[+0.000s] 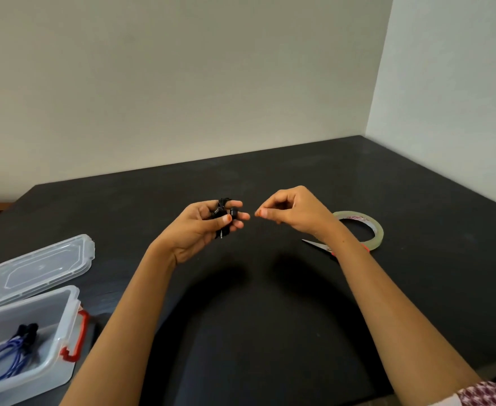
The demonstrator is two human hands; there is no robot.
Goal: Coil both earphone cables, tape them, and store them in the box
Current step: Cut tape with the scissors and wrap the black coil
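I'm seeing the black earphone cable (225, 212) at frame centre, held up over the dark worktop (270, 317). It's wound into a tight small bundle, loops stacked, with one rounded earbud poking out toward the right. A short strand is hanging below the fingers.

The left grip (208, 227) is grasping that bundle, thumb pressing across the front and fingers wrapping behind. The right grip (293, 213) is sitting just beside it, not touching. It's clenched, with thumb and forefinger tips pinching together and pointing at the bundle. I can't tell whether anything is sitting between those tips.

The blue earphone cable (9, 353) is lying in the clear box (62, 326) at lower left of the frame. It's coiled into long loops with dark ends toward the back wall. The box is standing open, and a red latch (78, 336) is showing on its right side. The clear lid (42, 265) is lying flat on the worktop just behind the box.

The tape roll (377, 230) is lying flat at right of centre, partly behind the right wrist. The scissors (317, 244) are lying just beside it, blade tip pointing left and the handles mostly hidden by the forearm. A patterned sleeve (492, 394) is showing at lower right.
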